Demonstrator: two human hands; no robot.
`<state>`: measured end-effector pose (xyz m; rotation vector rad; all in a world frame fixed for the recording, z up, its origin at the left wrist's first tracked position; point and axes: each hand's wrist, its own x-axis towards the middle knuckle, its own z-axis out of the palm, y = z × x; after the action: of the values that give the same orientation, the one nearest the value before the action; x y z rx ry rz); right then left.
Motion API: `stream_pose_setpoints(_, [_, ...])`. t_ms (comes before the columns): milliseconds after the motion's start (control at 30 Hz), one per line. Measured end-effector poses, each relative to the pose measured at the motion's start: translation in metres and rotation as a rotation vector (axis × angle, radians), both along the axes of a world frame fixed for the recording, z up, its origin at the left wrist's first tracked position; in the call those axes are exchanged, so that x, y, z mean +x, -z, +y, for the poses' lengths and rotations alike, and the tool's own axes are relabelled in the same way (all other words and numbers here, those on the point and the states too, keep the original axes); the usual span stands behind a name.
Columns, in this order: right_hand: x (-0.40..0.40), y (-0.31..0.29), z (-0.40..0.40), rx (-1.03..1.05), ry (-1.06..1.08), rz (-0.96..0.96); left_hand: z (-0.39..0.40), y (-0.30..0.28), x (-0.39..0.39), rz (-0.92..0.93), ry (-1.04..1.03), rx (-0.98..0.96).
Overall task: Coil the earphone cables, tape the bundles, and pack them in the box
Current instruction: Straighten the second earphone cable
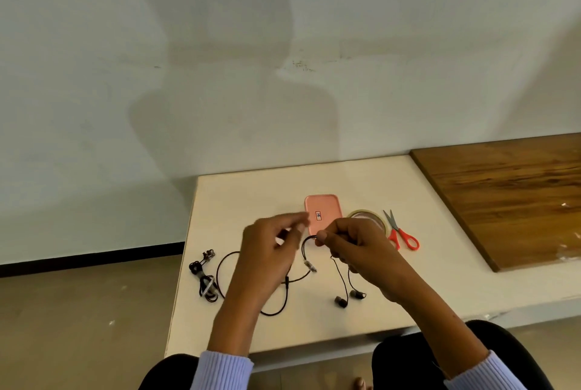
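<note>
The right hand (pixel 355 248) pinches the thin black earphone cable (pixel 284 292) between thumb and forefinger, the other fingers curled in tight around it. The left hand (pixel 270 251) hovers just beside it at nine o'clock, fingers loosely bent and blurred — I cannot tell whether it holds the cable or only brushes it. From the pinch the cable drops in a wide loose loop onto the white tabletop (pixel 424 279), and its two dark earbuds (pixel 349 298) lie at about five o'clock of the hands. Two earphone sets in all: the second, an already coiled black bundle (pixel 204 278), sits well apart at eight o'clock near the table's left edge. One flat pink rectangular box (pixel 323 209) lies at twelve o'clock, partly hidden by the hands. One roll of clear tape (pixel 366 216) sits just beside it at two o'clock, half covered by the right hand, and one pair of red-handled scissors (pixel 401 232) lies next to that. A brown wooden board (pixel 509 194) rests farther right.
</note>
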<state>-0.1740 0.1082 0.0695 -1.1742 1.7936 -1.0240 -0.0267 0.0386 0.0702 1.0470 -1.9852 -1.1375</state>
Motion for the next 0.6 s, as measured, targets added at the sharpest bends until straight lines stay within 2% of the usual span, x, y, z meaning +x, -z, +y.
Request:
stream_pose_setpoints(133, [0.005, 0.002, -0.002, -0.003, -0.016, -0.026, 0.009, 0.009, -0.004, 0.019, 0.048, 0.154])
stream_pose_setpoints(267, [0.005, 0.003, -0.002, 0.047, -0.044, -0.14, 0.005, 0.008, -0.001, 0.036, 0.029, 0.149])
stream_pose_setpoints(333, [0.001, 0.002, -0.001, 0.07, -0.076, -0.126, 0.004, 0.008, 0.001, 0.047, 0.014, 0.126])
stream_pose_setpoints(500, [-0.026, -0.004, 0.008, 0.05, -0.048, -0.137, -0.016, 0.011, 0.021, 0.139, -0.193, 0.097])
stream_pose_setpoints(600, [-0.031, -0.004, 0.01, 0.073, -0.067, -0.143, -0.02, 0.014, 0.029, 0.12, -0.221, 0.102])
